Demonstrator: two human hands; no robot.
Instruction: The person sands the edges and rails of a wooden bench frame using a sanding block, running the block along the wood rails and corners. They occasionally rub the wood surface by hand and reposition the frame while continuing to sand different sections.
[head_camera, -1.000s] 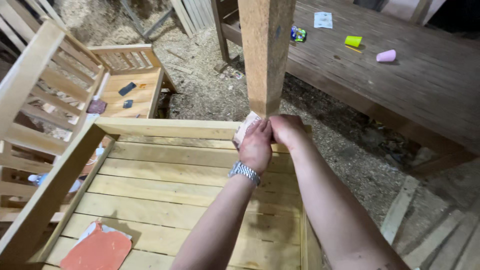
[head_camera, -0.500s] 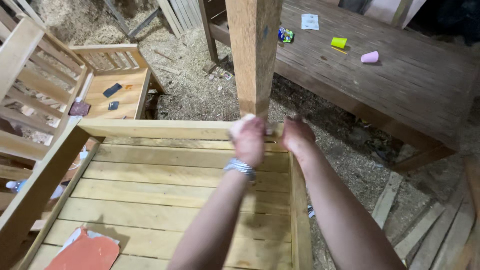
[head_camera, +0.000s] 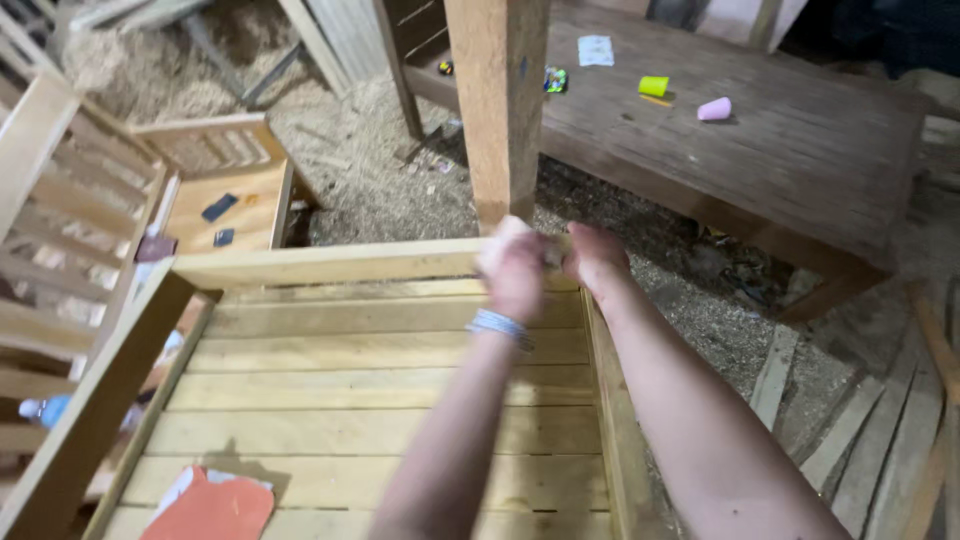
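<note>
Left hand blurred, curled on the far top rail of the slatted wooden frame, wrist in a metal watch band. Right hand closed just beside it at the rail's far right corner, below the upright post; cannot tell what the fingers pinch. Orange sheet near left. Table far right.

Both forearms are bare, no sleeves reaching into view. The left hand carries a silvery metal link bracelet or watch band at the wrist. The right hand wears nothing, with no rings visible on either.
</note>
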